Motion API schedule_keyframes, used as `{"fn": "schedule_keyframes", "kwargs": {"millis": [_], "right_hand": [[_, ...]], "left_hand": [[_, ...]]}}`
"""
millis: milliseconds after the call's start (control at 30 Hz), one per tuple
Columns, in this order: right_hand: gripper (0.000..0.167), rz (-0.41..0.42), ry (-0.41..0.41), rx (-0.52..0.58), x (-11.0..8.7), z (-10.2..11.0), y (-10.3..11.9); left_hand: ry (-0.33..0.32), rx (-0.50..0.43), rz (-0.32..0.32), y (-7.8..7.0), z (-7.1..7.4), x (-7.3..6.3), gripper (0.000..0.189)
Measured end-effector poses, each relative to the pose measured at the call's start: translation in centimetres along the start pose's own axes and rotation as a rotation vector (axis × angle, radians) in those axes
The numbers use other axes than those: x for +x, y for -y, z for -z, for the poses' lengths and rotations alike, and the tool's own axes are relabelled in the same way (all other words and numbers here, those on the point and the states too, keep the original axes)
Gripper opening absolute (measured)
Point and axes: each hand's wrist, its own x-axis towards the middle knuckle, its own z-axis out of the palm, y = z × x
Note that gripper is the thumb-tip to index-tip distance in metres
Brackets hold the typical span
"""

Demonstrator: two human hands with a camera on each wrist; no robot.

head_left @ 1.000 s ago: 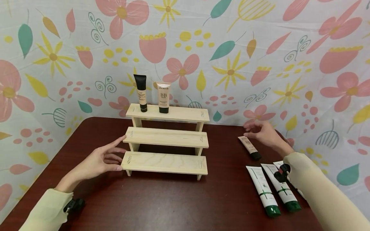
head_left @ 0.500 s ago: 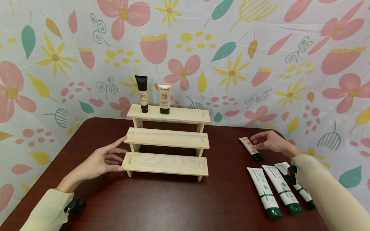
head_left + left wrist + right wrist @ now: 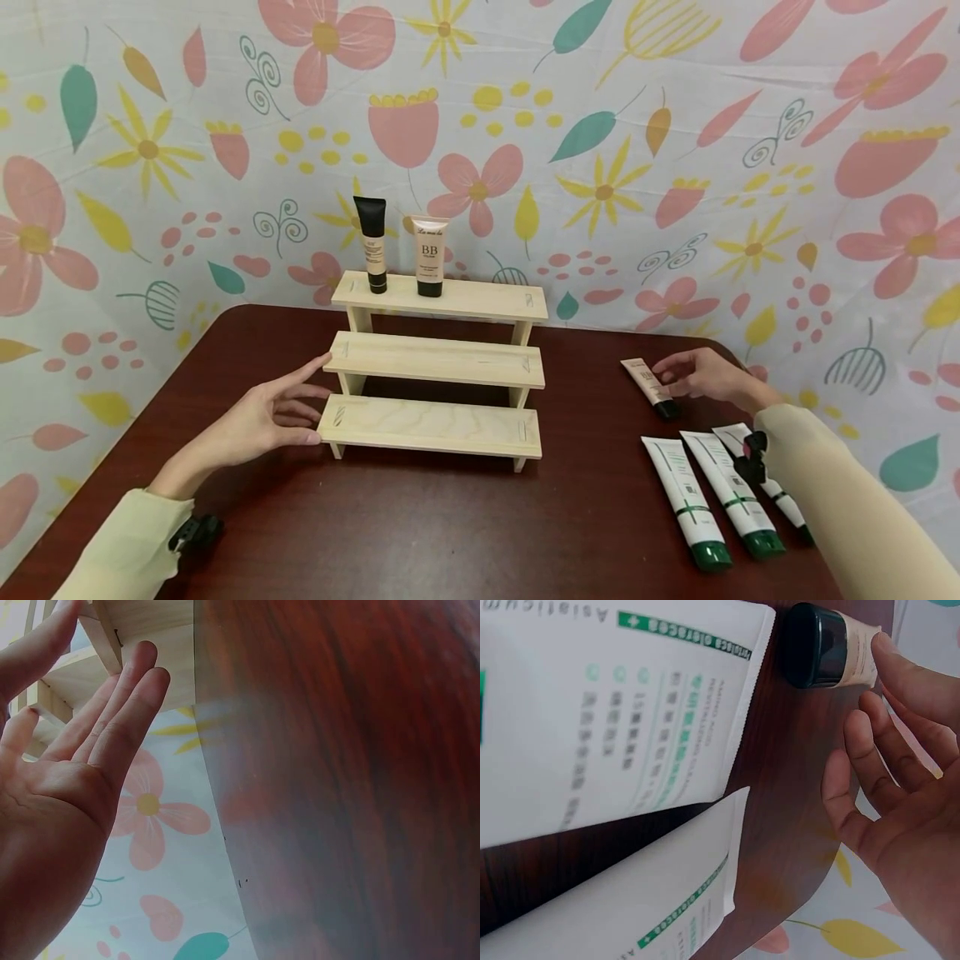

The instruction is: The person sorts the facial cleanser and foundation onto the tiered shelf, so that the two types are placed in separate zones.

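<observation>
Three white tubes w/ green caps (image 3: 686, 492) lay side by side on the dark red table (image 3: 420, 533), b/w the person and a smaller beige BB tube (image 3: 639, 379); the R sleeve (image 3: 832, 500) partly hid the third. The beige BB tube lay flat, black cap angled toward the person. The R hand (image 3: 705, 375) was at its right side, thumb overlapping it; couldn't tell if it was pinched. Mid-table stood a 3-tier wood stand (image 3: 431, 425), top tier holding a black-ended tube (image 3: 373, 246) and, just beside, an upright BB tube (image 3: 430, 258). The L hand (image 3: 255, 421), fingers extended, touched the stand's left end. Floral cloth (image 3: 487, 50) behind. R wrist cam showed white-tube print close up + R palm, both lost from the head cam; L wrist cam showed the stand's underside.
</observation>
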Motion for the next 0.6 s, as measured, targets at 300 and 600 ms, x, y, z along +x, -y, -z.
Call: {"fn": "schedule_keyframes", "kwargs": {"millis": [300, 600], "right_hand": [[0.053, -0.026, -0.009, -0.014, -0.2, 0.2, -0.8], [0.052, -0.002, 0.010, -0.002, 0.0, 0.1, -1.0]], "left_hand": [[0.002, -0.003, 0.002, -0.1, 0.0, 0.1, 0.108], [-0.008, 0.005, 0.005, -0.2, -0.2, 0.0, 0.107]]}}
